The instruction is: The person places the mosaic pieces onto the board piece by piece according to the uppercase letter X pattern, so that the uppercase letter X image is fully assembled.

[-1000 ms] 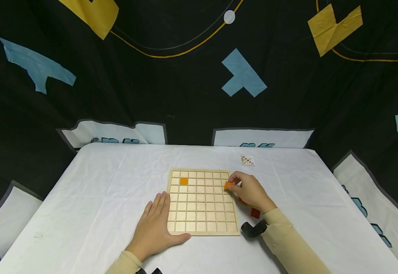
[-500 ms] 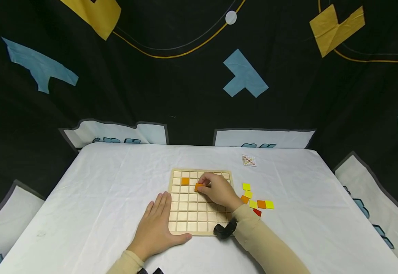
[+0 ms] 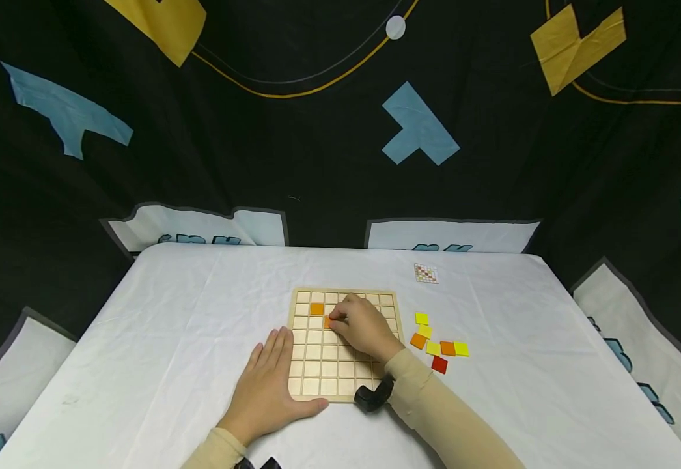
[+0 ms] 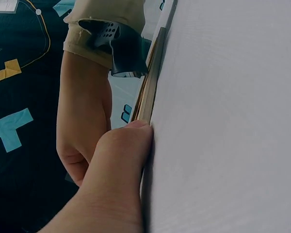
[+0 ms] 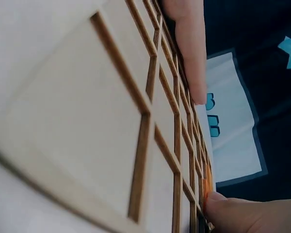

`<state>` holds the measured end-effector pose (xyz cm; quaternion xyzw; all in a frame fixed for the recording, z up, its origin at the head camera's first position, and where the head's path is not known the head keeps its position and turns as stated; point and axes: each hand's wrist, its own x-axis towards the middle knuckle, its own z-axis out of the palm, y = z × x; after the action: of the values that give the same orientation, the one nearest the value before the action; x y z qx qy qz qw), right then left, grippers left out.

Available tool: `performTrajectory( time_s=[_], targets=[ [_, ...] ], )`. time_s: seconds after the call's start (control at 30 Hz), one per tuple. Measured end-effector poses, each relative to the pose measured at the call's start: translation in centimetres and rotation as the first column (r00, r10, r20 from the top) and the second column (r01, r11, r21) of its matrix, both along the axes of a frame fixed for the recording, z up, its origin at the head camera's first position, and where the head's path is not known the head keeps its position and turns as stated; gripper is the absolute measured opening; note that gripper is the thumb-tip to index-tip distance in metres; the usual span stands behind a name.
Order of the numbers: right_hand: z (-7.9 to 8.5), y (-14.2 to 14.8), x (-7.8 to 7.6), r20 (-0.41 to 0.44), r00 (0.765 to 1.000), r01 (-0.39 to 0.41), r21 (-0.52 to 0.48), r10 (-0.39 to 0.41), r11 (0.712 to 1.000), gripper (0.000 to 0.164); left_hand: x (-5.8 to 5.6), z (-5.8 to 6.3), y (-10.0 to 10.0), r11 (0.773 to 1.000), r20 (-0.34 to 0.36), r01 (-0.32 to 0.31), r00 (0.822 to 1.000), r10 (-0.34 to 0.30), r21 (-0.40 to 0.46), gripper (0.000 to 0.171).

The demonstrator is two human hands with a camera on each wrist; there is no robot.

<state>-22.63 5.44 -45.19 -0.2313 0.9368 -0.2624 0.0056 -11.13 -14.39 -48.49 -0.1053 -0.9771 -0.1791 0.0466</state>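
A square wooden grid board (image 3: 311, 369) lies on the white table. My left hand (image 3: 266, 387) rests along its left edge, fingers straight, with the thumb by the front left corner; in the left wrist view that thumb (image 4: 128, 145) touches the board's side. One orange tile (image 3: 317, 309) sits in a cell of the second row. Just below and right of it, my right hand (image 3: 366, 329) pinches another orange tile (image 3: 327, 322) over a third-row cell, partly hidden by the fingers. The right wrist view shows the right thumb (image 5: 233, 213) against this tile's orange edge.
Right of the board lie loose yellow tiles (image 3: 461, 350), orange tiles (image 3: 418, 341) and a red tile (image 3: 439, 364). A small card with a coloured grid pattern (image 3: 426, 273) lies farther back. A dark curtain (image 3: 329, 163) hangs behind the table.
My right hand has carried the orange tile from the board's right edge leftward and lowered it to a cell near the placed orange tile. My left hand has stayed put.
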Motion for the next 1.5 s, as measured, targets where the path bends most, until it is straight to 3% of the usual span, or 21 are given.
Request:
performTrajectory(
  time_s=[0.2,0.4,0.7,0.97,1.2,1.5],
  targets=[
    [0.6,1.4,0.6,0.004,0.999,-0.043,0.057,0.043,0.997,0.016,0.1,0.2,0.1,1.000,0.008,0.000,1.000,0.000,0.001,0.133],
    [1.4,4.3,1.7,0.009,1.000,-0.030,0.075,0.029,0.997,0.020,0.0,0.1,0.1,1.000,-0.003,-0.004,1.000,0.004,-0.001,0.133],
    [2.5,11.0,3.6,0.064,0.993,0.088,0.127,-0.097,0.988,0.016,0.1,0.1,0.2,1.000,-0.016,-0.004,1.000,0.004,0.004,0.133],
    [2.7,15.9,5.0,0.182,0.958,0.178,0.225,-0.221,0.958,0.020,0.0,0.1,0.2,1.000,-0.007,-0.006,1.000,0.006,0.008,0.133],
    [1.8,17.2,5.6,0.211,0.942,0.202,0.256,-0.259,0.945,0.025,0.0,-0.1,0.2,1.000,-0.019,-0.008,1.000,0.008,0.011,0.134],
    [1.8,16.7,5.5,0.222,0.943,0.203,0.214,-0.250,0.955,0.028,-0.1,-0.2,0.2,1.000,-0.011,-0.013,1.000,0.013,0.012,0.135]
  ],
)
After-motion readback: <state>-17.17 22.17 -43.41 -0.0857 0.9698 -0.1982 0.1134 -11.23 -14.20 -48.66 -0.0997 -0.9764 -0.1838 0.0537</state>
